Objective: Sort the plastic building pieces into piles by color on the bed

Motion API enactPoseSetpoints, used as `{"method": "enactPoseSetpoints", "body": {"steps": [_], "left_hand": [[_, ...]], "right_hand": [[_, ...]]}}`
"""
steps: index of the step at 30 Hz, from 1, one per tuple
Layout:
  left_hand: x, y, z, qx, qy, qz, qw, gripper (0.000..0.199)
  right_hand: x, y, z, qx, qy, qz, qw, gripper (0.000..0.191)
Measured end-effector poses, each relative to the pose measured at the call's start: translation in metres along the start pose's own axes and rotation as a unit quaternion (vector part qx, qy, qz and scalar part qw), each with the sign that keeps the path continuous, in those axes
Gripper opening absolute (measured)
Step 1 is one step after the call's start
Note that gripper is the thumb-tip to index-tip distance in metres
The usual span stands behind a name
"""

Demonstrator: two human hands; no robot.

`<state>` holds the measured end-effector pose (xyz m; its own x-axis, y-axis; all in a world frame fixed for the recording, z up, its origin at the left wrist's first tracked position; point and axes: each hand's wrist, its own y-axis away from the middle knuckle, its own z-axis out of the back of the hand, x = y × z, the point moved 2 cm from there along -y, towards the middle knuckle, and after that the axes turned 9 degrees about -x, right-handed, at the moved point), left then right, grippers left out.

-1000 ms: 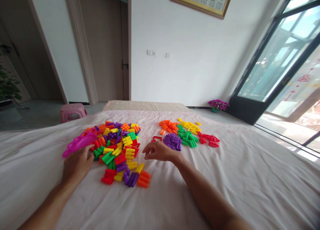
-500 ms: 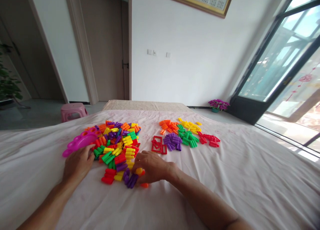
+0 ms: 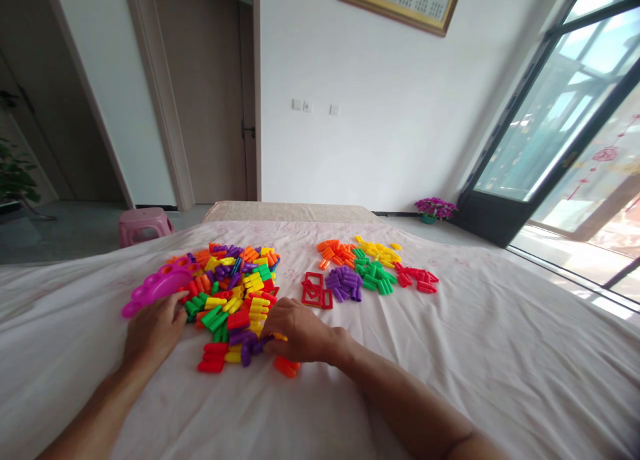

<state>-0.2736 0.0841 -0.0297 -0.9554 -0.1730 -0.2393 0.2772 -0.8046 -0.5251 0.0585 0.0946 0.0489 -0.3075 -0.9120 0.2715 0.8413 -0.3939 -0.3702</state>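
My right hand is curled over the near right edge of a mixed heap of plastic building blocks. A bit of a yellow block shows between its thumb and fingers; the rest is hidden. A purple block lies at its fingertips, and orange blocks lie just below the hand. My left hand rests at the left edge of the heap, fingers loosely apart, fingertips by red and green blocks. Beyond it lies a magenta scalloped plastic piece, partly on the heap's edge.
Right of the heap lie red square frames and single-colour groups: purple, orange, green, yellow and red blocks. A wrinkled pale sheet covers the surface. A pink stool stands beyond, left.
My right hand has moved slightly up and left, pushing purple blocks along toward the heap. The orange blocks below it now show more fully. My left hand has hardly moved.
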Motion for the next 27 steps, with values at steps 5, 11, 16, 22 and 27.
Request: {"method": "enactPoseSetpoints", "body": {"steps": [5,11,16,22,27], "left_hand": [[-0.001,-0.001,0.000,0.009,-0.019,0.005,1.000,0.048],[-0.001,-0.001,0.000,-0.006,-0.014,-0.009,1.000,0.048],[-0.001,0.000,-0.001,-0.011,-0.019,-0.011,1.000,0.048],[-0.003,0.000,0.000,-0.001,-0.026,-0.007,1.000,0.048],[-0.004,0.000,0.001,0.007,-0.022,-0.006,1.000,0.050]], "right_hand": [[-0.032,0.002,0.021,-0.113,-0.089,-0.170,0.975,0.018],[-0.090,0.025,0.056,-0.175,0.002,-0.315,0.933,0.024],[-0.113,0.049,0.086,-0.134,0.126,-0.398,0.899,0.028],[-0.117,0.062,0.107,-0.084,0.221,-0.487,0.841,0.027],[-0.107,0.052,0.101,-0.114,0.168,-0.425,0.882,0.024]]}}
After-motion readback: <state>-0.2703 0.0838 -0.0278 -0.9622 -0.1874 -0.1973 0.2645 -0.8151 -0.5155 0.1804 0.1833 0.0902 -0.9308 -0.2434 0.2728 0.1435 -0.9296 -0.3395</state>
